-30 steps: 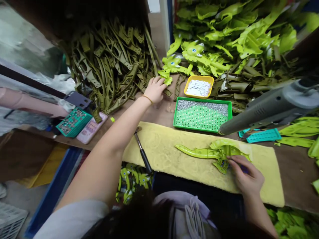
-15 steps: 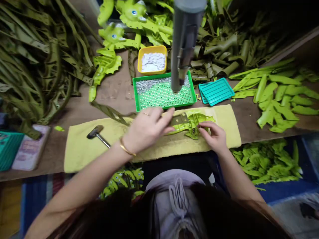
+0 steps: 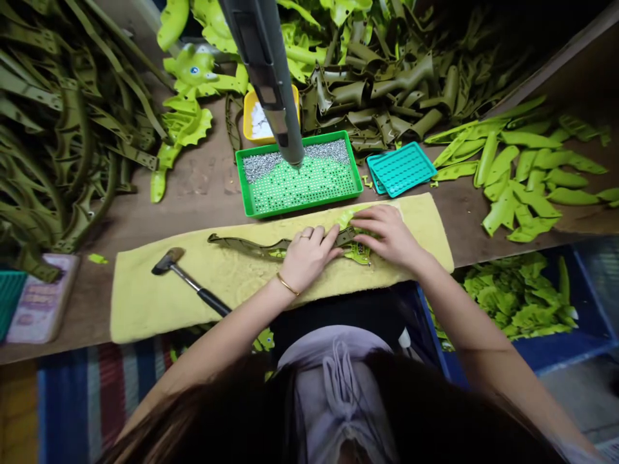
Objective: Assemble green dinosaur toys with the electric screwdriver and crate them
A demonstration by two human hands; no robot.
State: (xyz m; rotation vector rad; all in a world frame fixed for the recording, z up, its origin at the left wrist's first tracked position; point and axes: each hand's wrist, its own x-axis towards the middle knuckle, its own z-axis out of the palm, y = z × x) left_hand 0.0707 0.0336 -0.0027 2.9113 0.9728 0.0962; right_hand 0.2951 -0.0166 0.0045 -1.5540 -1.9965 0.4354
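On the yellow cloth (image 3: 232,290), a long olive strip (image 3: 251,247) lies partly over a bright green plastic part (image 3: 358,253). My left hand (image 3: 309,252) rests on the strip with its fingers closed round it. From the right, my right hand (image 3: 389,237) grips the strip's right end and the green part, its fingertips bent over them. The underside of the fingers and part of the green piece are hidden. A hammer (image 3: 193,280) lies on the cloth left of my left hand, its head pointing up and left.
Behind the cloth stand a green tray (image 3: 360,187) of small metal pieces, a yellow tub (image 3: 247,109) and teal trays (image 3: 403,169). A grey tool (image 3: 271,77) hangs above. Olive parts (image 3: 72,142) pile at left, green parts (image 3: 527,161) at right.
My left hand has come down onto the olive strip, which now lies along the cloth. My right hand has moved over the green part and the strip's end. The view has shifted.
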